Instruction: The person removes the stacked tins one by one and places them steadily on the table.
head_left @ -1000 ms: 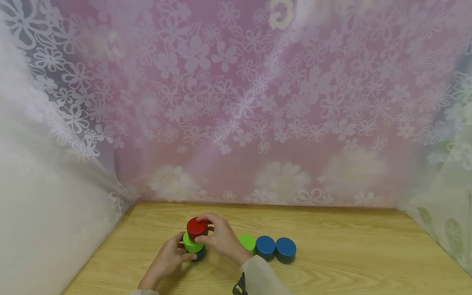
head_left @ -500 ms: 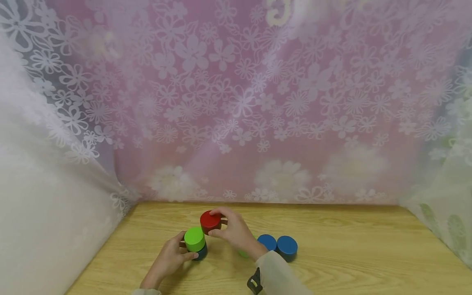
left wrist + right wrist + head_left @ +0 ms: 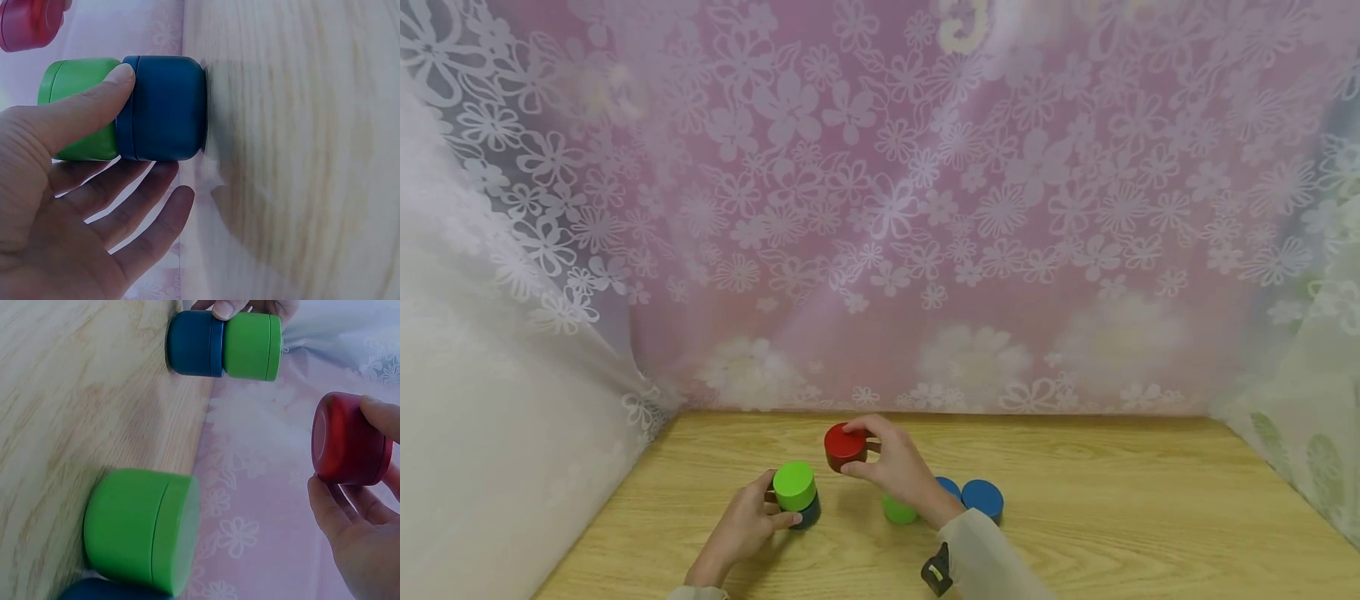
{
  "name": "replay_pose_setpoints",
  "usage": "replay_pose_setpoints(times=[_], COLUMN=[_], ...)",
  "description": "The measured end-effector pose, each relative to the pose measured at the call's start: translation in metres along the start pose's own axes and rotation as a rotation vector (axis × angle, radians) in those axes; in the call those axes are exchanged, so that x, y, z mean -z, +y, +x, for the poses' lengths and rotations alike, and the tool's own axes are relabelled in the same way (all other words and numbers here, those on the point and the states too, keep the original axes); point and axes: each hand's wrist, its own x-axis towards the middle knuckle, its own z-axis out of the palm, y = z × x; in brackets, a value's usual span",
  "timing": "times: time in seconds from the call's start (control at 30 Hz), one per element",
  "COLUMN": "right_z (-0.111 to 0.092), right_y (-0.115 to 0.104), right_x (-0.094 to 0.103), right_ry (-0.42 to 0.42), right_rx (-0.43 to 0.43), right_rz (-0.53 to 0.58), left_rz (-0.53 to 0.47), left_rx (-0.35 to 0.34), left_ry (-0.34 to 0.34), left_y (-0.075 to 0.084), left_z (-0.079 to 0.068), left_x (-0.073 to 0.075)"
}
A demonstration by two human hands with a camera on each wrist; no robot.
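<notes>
My left hand [image 3: 747, 518] steadies a stack of two small round lidded tins, thumb on one side and fingers on the other. The green tin [image 3: 794, 485] sits on the dark blue tin [image 3: 165, 106], which stands on the table. In the left wrist view the thumb tip lies where the two tins meet. Up and to the right of the stack, my right hand [image 3: 898, 467] holds a red tin [image 3: 845, 447] in the air, pinched between thumb and fingers. The right wrist view shows the red tin [image 3: 347, 439] apart from the stack.
Right of the stack, partly behind my right wrist, stand another green tin [image 3: 899, 509] and two blue tins, the outer blue tin [image 3: 982, 498] showing best. The wooden table [image 3: 1112, 525] ends at a pink flowered curtain [image 3: 880, 250]. A pale cloth [image 3: 497, 417] hangs on the left.
My right hand has lifted the red tin off the green tin's top and carried it to the right and away. The left hand stays at the stack.
</notes>
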Motion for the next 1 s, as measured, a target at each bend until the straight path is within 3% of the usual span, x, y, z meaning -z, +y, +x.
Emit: replay_pose_setpoints(times=[1.0], right_z=[-0.019], right_y=[0.012], right_x=[0.033], right_ry=[0.043], right_rx=[-0.036], right_rz=[-0.034], left_rz=[0.004], left_rx=[-0.012], left_ry=[-0.020], left_y=[-0.001], left_z=[0.000], left_x=[0.001])
